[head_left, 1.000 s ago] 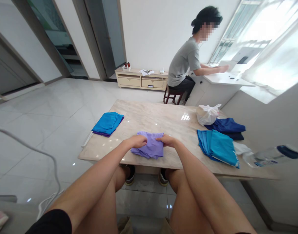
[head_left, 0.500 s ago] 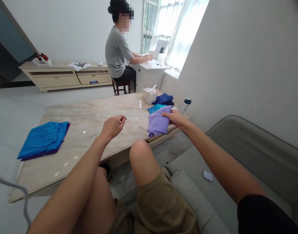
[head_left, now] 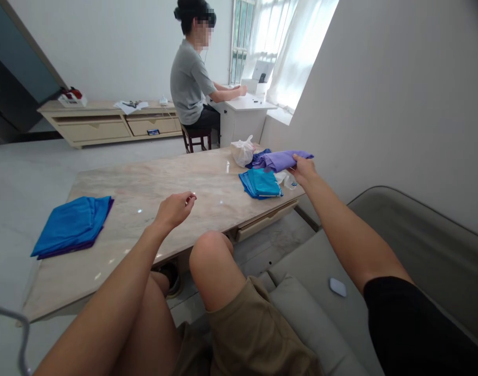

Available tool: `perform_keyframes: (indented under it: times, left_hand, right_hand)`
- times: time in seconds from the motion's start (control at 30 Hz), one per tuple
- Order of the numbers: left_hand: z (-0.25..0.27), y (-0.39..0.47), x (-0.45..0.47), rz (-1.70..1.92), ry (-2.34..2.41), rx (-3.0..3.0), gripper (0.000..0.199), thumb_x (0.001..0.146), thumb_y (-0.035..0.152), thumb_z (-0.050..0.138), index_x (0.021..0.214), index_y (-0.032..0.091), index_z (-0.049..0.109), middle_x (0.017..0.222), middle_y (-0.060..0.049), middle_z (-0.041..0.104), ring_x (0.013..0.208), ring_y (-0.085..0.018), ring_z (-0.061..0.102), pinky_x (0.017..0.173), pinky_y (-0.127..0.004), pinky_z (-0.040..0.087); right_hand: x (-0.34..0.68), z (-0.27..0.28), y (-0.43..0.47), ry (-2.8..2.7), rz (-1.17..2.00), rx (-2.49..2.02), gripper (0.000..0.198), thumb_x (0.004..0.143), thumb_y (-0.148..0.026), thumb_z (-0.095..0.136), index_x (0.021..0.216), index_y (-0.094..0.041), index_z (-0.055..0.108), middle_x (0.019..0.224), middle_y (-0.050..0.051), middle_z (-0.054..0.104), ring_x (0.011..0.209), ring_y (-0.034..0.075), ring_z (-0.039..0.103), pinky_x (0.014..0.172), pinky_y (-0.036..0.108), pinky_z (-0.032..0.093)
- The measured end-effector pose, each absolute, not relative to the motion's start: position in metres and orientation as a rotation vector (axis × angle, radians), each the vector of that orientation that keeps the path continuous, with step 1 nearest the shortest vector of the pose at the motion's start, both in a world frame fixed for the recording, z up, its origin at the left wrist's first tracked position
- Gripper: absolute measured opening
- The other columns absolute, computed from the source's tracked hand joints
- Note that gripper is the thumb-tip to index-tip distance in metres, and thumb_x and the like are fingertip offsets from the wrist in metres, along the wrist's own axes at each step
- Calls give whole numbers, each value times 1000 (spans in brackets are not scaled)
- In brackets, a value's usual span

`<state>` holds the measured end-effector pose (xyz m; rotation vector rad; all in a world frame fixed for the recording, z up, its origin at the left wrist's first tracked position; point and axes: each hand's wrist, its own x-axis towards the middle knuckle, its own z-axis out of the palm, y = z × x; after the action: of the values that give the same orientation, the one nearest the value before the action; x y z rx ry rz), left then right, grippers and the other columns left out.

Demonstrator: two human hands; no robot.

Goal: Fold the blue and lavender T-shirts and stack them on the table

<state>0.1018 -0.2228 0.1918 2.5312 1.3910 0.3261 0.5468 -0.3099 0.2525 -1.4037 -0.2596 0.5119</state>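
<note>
My right hand [head_left: 305, 169] grips one end of a folded lilac cloth [head_left: 280, 160]. The cloth is raised over the right far part of the marble-look table [head_left: 156, 193], in front of a dark blue cloth [head_left: 258, 156] that it partly covers. Just below it lies a folded turquoise cloth [head_left: 267, 181], with bluer folds at its left side. My left hand [head_left: 175, 210] hovers over the table's near middle, fingers loosely curled in, with nothing visible in them. At the table's left end a bright blue folded cloth [head_left: 72, 222] rests on a purple one [head_left: 67, 251].
A tied white plastic bag [head_left: 242, 151] stands at the far right of the table, and a clear bottle [head_left: 290, 181] is partly hidden behind my right hand. A person [head_left: 190, 81] sits at a white desk beyond. The grey sofa [head_left: 301, 256] holds a small white case [head_left: 337, 287].
My right hand has carried the lilac cloth up and away to the right, uncovering the turquoise cloth. My left hand has shifted slightly left and down in view, still curled.
</note>
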Motion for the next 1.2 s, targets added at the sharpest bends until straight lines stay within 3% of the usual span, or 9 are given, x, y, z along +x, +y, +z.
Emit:
perform_keyframes:
  times: [0.17,0.37,0.5,0.67,0.83,0.9,1.03,1.2]
  left_hand:
    - [189,-213,101,287,1419,2515,38,105,43,49,124,28,79,116,-5,85,104,-29,77,81,-35,55]
    - [187,-209,100,241,1424,2511,37,107,39,50,123,26,80,116,-8,85,106,-28,78,86,-34,56]
    - [180,-201,98,175,1416,2486,37,109,36,50,124,25,81,119,-9,84,112,-27,77,92,-34,56]
    - [164,-189,84,125,1501,2423,37,109,36,48,124,25,81,121,-10,83,116,-28,76,94,-36,56]
    - [150,-178,49,70,1714,2297,37,106,31,46,120,24,80,123,-12,82,117,-31,76,94,-39,56]
    - [145,-172,27,50,1820,2230,38,106,29,45,125,23,78,123,-14,82,117,-32,76,93,-40,57]
    - [132,-165,-26,19,2014,2113,44,105,28,44,141,20,68,132,-17,78,123,-33,73,95,-41,57]
    - [112,-166,-79,-83,2183,2053,50,101,28,48,148,13,60,146,-23,66,138,-37,61,104,-44,53]
  right_hand:
    - [532,190,-311,-146,578,-1619,29,103,-10,58,132,-13,58,109,6,75,87,11,72,85,31,64]
    - [485,126,-359,-176,775,-1951,5,98,-25,65,97,-21,66,98,19,79,98,26,81,73,31,62]
    - [469,138,-321,-377,814,-1911,16,91,-31,72,79,-28,62,93,21,79,96,32,81,75,39,65]
    - [387,179,-225,-833,992,-1710,7,91,-14,68,92,-20,69,90,10,79,76,16,75,76,29,65]
    - [255,189,-179,-1400,1249,-1693,12,102,-22,62,103,-15,72,105,14,82,84,20,77,75,30,62]
    - [218,180,-179,-1726,1161,-1819,16,104,-23,62,107,-14,74,110,17,82,94,24,79,85,34,62]
    - [191,163,-181,-2339,677,-2008,29,103,-30,65,122,-13,79,136,23,76,124,34,74,103,40,57]
    - [193,160,-170,-2435,683,-2034,39,109,-35,56,133,-12,77,137,23,75,126,34,73,103,39,56]
